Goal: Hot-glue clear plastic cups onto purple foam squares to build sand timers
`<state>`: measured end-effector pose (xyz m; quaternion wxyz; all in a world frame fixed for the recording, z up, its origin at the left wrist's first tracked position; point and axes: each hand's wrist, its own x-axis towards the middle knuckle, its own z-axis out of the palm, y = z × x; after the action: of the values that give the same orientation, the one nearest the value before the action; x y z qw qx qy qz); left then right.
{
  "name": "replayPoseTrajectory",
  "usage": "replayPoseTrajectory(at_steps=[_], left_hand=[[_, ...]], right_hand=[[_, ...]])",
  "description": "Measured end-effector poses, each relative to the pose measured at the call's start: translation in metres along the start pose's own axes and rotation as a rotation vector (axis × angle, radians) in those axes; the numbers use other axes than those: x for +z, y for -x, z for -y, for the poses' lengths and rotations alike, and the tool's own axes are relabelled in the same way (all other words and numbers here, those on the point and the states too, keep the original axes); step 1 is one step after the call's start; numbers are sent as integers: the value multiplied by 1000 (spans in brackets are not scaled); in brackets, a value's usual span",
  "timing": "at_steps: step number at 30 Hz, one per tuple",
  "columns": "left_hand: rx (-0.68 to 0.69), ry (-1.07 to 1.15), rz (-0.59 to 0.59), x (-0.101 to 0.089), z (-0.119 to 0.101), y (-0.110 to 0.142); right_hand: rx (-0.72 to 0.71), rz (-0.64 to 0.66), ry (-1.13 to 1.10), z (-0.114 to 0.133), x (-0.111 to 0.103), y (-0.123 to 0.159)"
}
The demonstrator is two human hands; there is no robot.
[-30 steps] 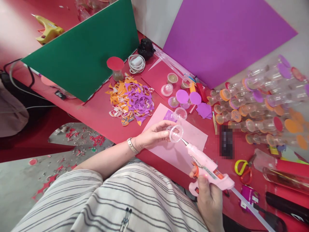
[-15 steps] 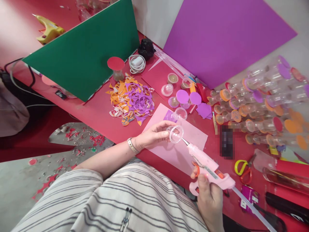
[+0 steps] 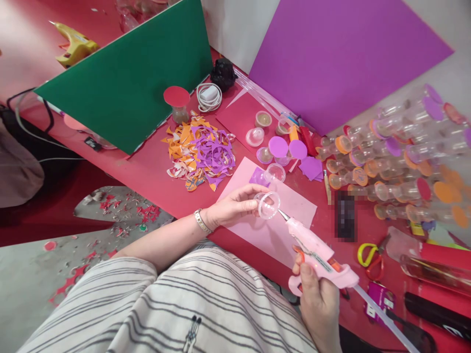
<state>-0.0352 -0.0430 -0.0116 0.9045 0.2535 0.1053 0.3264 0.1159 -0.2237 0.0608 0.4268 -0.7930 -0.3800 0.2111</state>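
My left hand (image 3: pixel 239 205) is closed round a small clear plastic cup (image 3: pixel 269 205), its round rim turned toward my right side. In my right hand (image 3: pixel 318 294) is a pink hot glue gun (image 3: pixel 316 255), with fingers at its orange trigger and a long glue stick (image 3: pixel 386 316) coming out of the back. The metal nozzle (image 3: pixel 283 214) points at the cup's rim, touching it or very close. Beneath both lies a pink sheet (image 3: pixel 246 235). Another clear cup (image 3: pixel 275 173) lies on a purple piece just beyond my left hand.
Paper scraps (image 3: pixel 200 152) are heaped at the left, before a green board (image 3: pixel 140 73). Several joined clear cups with coloured discs (image 3: pixel 397 162) are stacked at the right. Scissors (image 3: pixel 368 255) and a yellow glue gun (image 3: pixel 73 44) lie farther out. A purple board (image 3: pixel 331 59) leans behind.
Almost nothing differs. The glue gun stays at the cup's rim, with only a tiny shift of its nozzle and of my right fingers on the trigger.
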Motion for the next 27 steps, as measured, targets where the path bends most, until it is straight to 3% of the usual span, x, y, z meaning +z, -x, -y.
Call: replayPoseTrajectory(at_steps=[27], left_hand=[[-78,-17,24,-6,5,1]], right_hand=[[-34,-15,53,4,1,-2]])
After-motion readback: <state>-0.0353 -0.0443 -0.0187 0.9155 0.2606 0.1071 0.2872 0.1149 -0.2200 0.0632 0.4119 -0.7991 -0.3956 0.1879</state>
